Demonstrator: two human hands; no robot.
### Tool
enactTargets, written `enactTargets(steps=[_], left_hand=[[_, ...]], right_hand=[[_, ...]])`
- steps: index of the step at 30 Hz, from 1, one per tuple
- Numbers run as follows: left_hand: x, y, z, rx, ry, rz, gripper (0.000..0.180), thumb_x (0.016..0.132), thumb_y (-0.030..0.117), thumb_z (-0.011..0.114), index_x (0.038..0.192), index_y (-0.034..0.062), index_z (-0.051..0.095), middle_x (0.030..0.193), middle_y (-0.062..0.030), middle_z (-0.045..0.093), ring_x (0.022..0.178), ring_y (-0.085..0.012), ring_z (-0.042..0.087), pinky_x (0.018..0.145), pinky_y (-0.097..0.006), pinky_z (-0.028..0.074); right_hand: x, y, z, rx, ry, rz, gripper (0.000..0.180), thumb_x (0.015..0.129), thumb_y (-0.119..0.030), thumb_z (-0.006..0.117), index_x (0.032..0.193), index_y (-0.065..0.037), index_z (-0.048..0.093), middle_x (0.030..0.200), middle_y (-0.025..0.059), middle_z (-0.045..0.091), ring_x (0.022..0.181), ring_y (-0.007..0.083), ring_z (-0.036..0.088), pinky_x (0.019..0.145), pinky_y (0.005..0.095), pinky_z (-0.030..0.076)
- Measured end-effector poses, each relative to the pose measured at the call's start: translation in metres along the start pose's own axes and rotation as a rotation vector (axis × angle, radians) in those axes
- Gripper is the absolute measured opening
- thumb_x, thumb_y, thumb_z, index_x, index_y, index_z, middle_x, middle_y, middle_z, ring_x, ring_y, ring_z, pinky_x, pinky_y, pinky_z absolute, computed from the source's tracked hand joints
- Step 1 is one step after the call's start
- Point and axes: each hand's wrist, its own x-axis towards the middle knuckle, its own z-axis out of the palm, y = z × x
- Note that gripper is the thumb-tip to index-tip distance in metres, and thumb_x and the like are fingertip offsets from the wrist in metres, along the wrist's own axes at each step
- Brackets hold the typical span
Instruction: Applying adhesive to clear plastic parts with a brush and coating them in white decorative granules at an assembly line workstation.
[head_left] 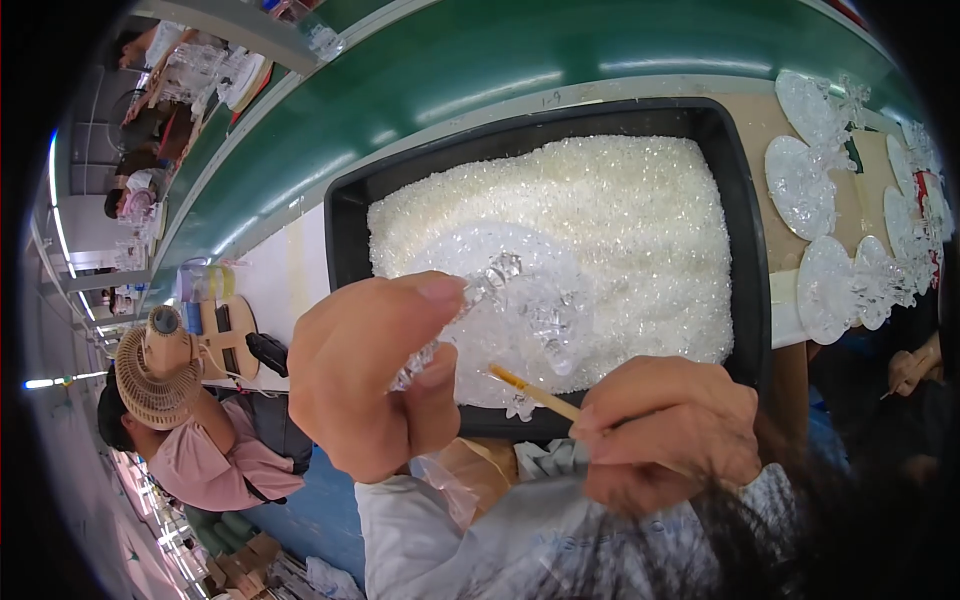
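Observation:
My left hand (pixel 375 375) is closed around a clear, faceted ornament (pixel 550 320) with a round whitish disc behind it. The ornament is over a black tray (pixel 748 260) filled with glittering white granules (pixel 640 210). In my right hand (pixel 670 430), the fingers pinch a thin brush (pixel 540 393). Its amber tip points up and left toward the ornament, with a small gap between them in this view. The palm and fingers of my left hand hide part of the ornament.
Several clear ornaments with round discs (pixel 800 190) stand on the brown board (pixel 775 120) at right. A green surface (pixel 470 80) runs behind the tray. At left are a beige fan (pixel 160 370) and a person in pink (pixel 225 450). Another person's hand (pixel 912 368) shows at far right.

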Motion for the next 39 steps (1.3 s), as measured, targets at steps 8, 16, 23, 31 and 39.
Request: enactTargets(steps=[8,16,23,31,39], left_hand=[[0.003,0.003,0.002,0.061,0.046,-0.085,0.018,0.091,0.01,0.062,0.105,-0.0023,0.065,0.093,-0.0116,0.073,0.075,-0.024,0.068,0.069,-0.032,0.053],[0.0,-0.01,0.001,-0.001,0.048,-0.051,0.021,0.092,0.009,0.062,0.105,-0.0066,0.064,0.094,-0.014,0.073,0.072,-0.0229,0.069,0.067,-0.029,0.054],[0.001,-0.007,0.003,0.015,0.058,-0.045,0.02,0.092,0.01,0.062,0.103,-0.0065,0.065,0.093,-0.0141,0.073,0.071,-0.0228,0.069,0.066,-0.029,0.054],[-0.002,-0.008,0.002,-0.003,0.069,-0.116,0.019,0.091,0.01,0.062,0.101,-0.0051,0.066,0.092,-0.0128,0.073,0.071,-0.0236,0.069,0.066,-0.029,0.053],[-0.003,-0.008,0.0,0.018,0.08,-0.109,0.019,0.091,0.01,0.061,0.101,-0.0054,0.066,0.091,-0.0129,0.073,0.069,-0.0237,0.068,0.064,-0.03,0.053]], right_hand=[[-0.01,0.007,0.001,-0.037,0.083,-0.088,0.016,0.072,-0.001,0.077,0.083,0.003,0.066,0.082,0.0165,0.064,0.061,0.0254,0.065,0.05,0.0292,0.053],[-0.01,0.002,-0.005,-0.043,0.078,-0.07,0.016,0.073,-0.004,0.078,0.082,0.003,0.067,0.081,0.0163,0.065,0.061,0.0262,0.065,0.052,0.0304,0.054],[-0.007,-0.002,-0.008,-0.084,0.114,-0.116,0.016,0.071,-0.002,0.077,0.082,0.002,0.066,0.081,0.015,0.064,0.062,0.0267,0.066,0.053,0.0313,0.054],[-0.017,0.004,-0.002,-0.048,0.128,-0.127,0.016,0.073,-0.003,0.077,0.082,0.002,0.065,0.081,0.0152,0.063,0.063,0.0268,0.065,0.053,0.0313,0.054],[-0.014,0.004,-0.003,-0.087,0.137,-0.133,0.015,0.076,-0.006,0.077,0.082,0.002,0.065,0.08,0.0146,0.063,0.063,0.0261,0.065,0.053,0.03,0.054]])
